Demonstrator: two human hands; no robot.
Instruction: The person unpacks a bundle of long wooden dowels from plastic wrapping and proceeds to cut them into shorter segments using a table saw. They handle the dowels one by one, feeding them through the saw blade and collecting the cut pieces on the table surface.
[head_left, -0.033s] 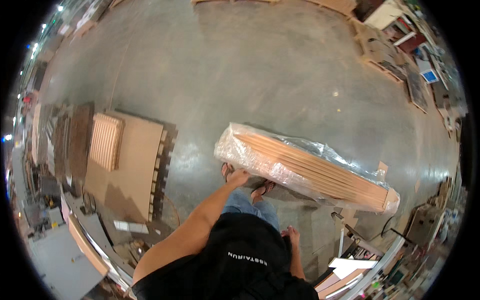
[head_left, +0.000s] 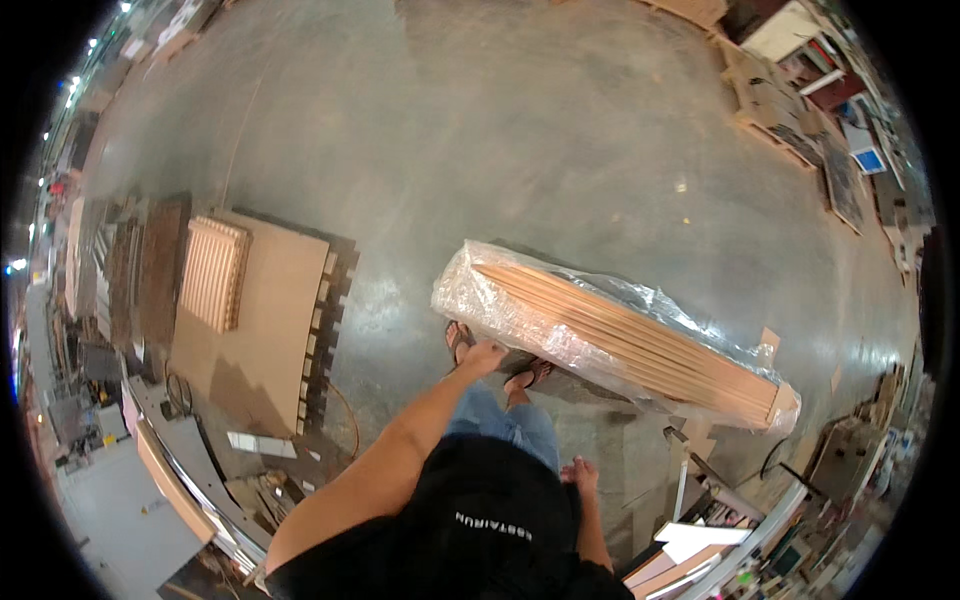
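A long bundle of light-brown wooden strips (head_left: pixel 640 335) lies slantwise on the floor in front of me, wrapped in clear plastic film (head_left: pixel 468 285). The film is loose along its far side. My left hand (head_left: pixel 486 357) is curled closed, over my feet and close to the near edge of the film. Whether it pinches the film or anything else is hidden. My right hand (head_left: pixel 581 474) hangs low beside my hip, fingers loosely bent and partly apart, with nothing visible in it.
At left, a stack of ribbed wooden strips (head_left: pixel 215 275) rests on a wide brown board (head_left: pixel 265 350) raised on blocks. Grey panels (head_left: pixel 130 530) stand at lower left. Leaning boards and offcuts (head_left: pixel 700 540) are at lower right. Loaded pallets (head_left: pixel 775 115) line the far right.
My left hand has shifted very slightly to the right. The view has tilted a little; the wrapped bundle stays in place.
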